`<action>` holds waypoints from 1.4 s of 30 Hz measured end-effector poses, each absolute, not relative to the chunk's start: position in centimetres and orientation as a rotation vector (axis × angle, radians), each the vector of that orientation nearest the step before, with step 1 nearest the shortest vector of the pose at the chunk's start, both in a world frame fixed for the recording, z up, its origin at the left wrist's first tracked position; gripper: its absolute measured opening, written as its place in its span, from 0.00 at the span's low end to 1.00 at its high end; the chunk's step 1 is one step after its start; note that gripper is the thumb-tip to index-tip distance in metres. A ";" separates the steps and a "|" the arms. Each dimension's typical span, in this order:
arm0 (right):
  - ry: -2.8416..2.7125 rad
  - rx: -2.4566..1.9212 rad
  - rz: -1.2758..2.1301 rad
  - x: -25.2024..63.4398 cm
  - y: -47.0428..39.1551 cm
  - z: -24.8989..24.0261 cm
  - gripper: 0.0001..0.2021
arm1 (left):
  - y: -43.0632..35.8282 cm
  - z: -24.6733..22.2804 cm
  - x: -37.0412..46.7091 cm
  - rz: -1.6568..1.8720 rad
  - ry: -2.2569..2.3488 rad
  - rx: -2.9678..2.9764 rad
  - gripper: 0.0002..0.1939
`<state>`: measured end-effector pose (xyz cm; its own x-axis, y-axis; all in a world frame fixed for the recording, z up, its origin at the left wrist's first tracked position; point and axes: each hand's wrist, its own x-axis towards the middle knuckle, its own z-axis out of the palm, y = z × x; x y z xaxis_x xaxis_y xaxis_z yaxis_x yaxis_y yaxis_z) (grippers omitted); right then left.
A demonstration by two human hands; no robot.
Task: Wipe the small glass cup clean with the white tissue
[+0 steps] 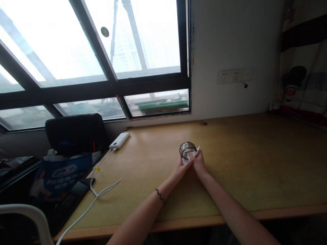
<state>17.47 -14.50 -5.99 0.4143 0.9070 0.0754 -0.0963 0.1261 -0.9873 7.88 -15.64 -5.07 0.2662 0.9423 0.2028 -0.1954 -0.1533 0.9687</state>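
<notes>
Above the middle of the table, both hands meet around a round, brownish, shiny glass cup (184,147), its mouth tilted toward me. My left hand (182,166) is closed around the lower left side of the cup. From the right, my right hand (199,164) presses a crumpled white tissue (194,153) against the cup, fingers closed. Part of the tissue also shows under the cup, between the hands. The cup's base and most fingertips are hidden.
The wooden table (242,163) stands below a window. A white power bank (120,140) with a white cable (95,197) lies at its left edge. Left of it are a black chair (75,132) and a blue bag (63,173). Wall sockets (231,76) and a curtain (304,71) are at right.
</notes>
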 end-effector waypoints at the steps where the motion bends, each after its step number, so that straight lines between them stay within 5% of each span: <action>1: -0.870 -1.229 0.853 17.3 -14.6 -6.0 0.16 | -15.7 -4.9 7.9 1.200 0.786 1.293 0.24; 9: -1.105 -1.450 0.812 17.3 -14.9 -5.2 0.13 | -15.1 -5.9 7.3 1.283 0.892 1.136 0.22; 19: -1.728 -1.562 0.132 18.3 -16.9 -2.3 0.17 | -13.8 -6.2 5.9 1.225 1.057 1.412 0.14; 26: -1.384 -1.749 0.381 18.4 -16.1 -3.0 0.12 | -14.5 -5.0 5.3 1.213 1.420 1.668 0.09; 35: -0.850 -1.459 1.122 18.8 -14.9 -4.3 0.15 | -13.9 -2.5 2.6 1.593 1.619 1.799 0.09; 42: -0.763 -1.336 1.273 17.9 -15.5 -4.6 0.19 | -15.5 -2.7 4.0 1.427 1.114 2.403 0.15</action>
